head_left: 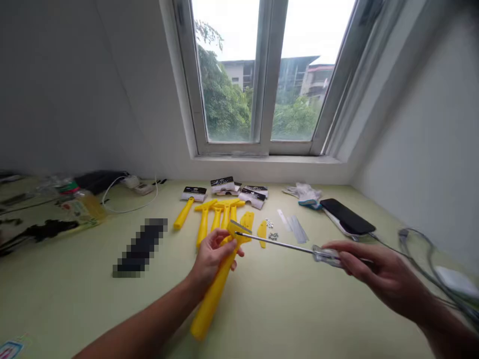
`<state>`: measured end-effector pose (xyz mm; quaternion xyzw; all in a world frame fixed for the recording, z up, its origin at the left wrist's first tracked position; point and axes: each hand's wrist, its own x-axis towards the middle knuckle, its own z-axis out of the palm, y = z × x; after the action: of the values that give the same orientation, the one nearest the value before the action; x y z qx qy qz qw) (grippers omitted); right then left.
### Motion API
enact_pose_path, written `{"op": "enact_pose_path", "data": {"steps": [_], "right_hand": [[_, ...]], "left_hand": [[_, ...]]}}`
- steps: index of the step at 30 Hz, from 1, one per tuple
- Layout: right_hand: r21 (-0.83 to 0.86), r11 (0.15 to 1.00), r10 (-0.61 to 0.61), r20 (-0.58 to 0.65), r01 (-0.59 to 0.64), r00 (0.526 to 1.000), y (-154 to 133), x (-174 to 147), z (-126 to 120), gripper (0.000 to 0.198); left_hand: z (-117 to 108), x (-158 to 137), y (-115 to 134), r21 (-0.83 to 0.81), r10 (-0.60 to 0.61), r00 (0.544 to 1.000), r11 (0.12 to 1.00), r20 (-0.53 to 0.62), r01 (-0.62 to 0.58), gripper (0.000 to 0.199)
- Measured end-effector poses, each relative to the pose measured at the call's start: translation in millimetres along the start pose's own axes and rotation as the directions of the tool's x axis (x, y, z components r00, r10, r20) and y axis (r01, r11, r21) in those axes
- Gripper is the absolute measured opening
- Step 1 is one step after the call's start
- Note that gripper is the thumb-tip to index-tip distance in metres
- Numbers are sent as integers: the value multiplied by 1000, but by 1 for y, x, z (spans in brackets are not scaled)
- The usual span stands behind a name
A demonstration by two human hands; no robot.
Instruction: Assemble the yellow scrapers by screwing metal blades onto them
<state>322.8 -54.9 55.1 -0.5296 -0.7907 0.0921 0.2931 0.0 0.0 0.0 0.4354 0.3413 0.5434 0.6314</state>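
My left hand [214, 257] is closed around the neck of a yellow scraper [214, 299], its handle slanting down toward me and a grey blade strip along its head. In my right hand [377, 271] is a screwdriver [279, 243] with a clear handle, held between thumb and fingers. The screwdriver's tip meets the scraper head near my left thumb; whether it sits in a screw is too small to tell. Just beyond lie loose yellow head plates [262, 233], small piles of screws and nuts [273, 236], and flat metal blades [298, 229].
Several yellow scrapers [203, 224] and a separate yellow handle [183, 214] lie behind, near black-and-white cards [222, 184]. A glove [305, 193], a phone [348, 216] and grey cables [430, 254] are at right. A bottle [86, 204] and white cable [129, 211] are at left.
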Motion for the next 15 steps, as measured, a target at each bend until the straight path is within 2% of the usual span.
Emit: {"op": "enact_pose_path", "data": {"steps": [5, 9, 15], "right_hand": [[-125, 973, -198, -41, 192, 979, -10, -7, -10, 28], [-278, 888, -404, -85, 367, 911, -24, -4, -21, 40], [-407, 805, -513, -115, 430, 851, -53, 8, -41, 47]], "left_hand": [[0, -4, 1, 4, -6, 1000, 1000, -12, 6, 33], [0, -3, 3, -2, -10, 1000, 1000, -8, 10, 32], [5, 7, 12, -57, 3, 1000, 998, -14, -4, 32]]}}
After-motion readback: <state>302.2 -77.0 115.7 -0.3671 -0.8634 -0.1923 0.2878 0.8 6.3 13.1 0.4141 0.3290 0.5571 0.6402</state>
